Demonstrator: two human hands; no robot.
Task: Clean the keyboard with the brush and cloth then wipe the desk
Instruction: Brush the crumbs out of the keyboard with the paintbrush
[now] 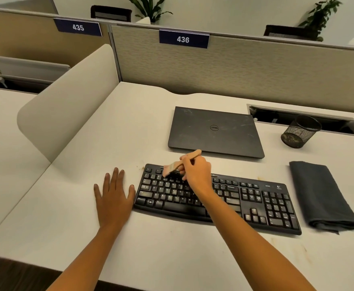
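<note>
R hand (196, 172) grip clamped on brush (175, 164), bristles on keyboard (255, 198) top-left keys; L hand (113, 196) flat on surface (77, 206), fingers apart; cloth (320, 196) right.

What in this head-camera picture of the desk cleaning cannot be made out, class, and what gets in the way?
1. Bristles of the brush: blurred in the head view; contact with the keys is unclear.
2. Middle keys of the keyboard: hidden under the right forearm.
3. Contents of the mesh cup: obscured by its dark mesh.
4. Right end of the desk: cut off by the frame edge.
</note>
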